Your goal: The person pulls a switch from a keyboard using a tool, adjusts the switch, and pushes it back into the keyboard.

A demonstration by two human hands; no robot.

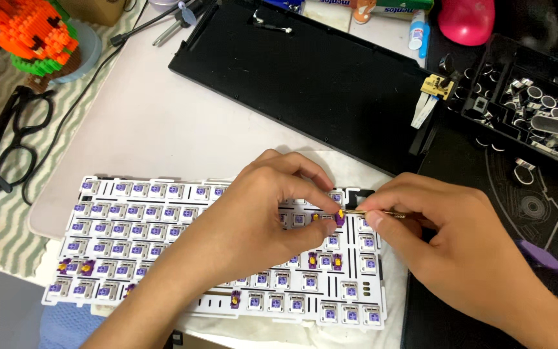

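A white keyboard plate (130,239) filled with several purple-stemmed switches lies in front of me. My left hand (259,220) hovers over its right half and pinches a small purple and yellow switch part (340,217) between thumb and forefinger. My right hand (460,252) comes in from the right and grips a thin brass-coloured tool (372,211) whose tip touches that small part. A few loose purple and yellow parts (75,266) sit on the plate at the lower left.
A black keyboard case (305,77) lies at the back. A black tray of metal rings and keycaps (537,110) stands at the right. Black glasses (8,142) and a toy brick figure (33,35) lie left; a pink object (466,19) is at the top.
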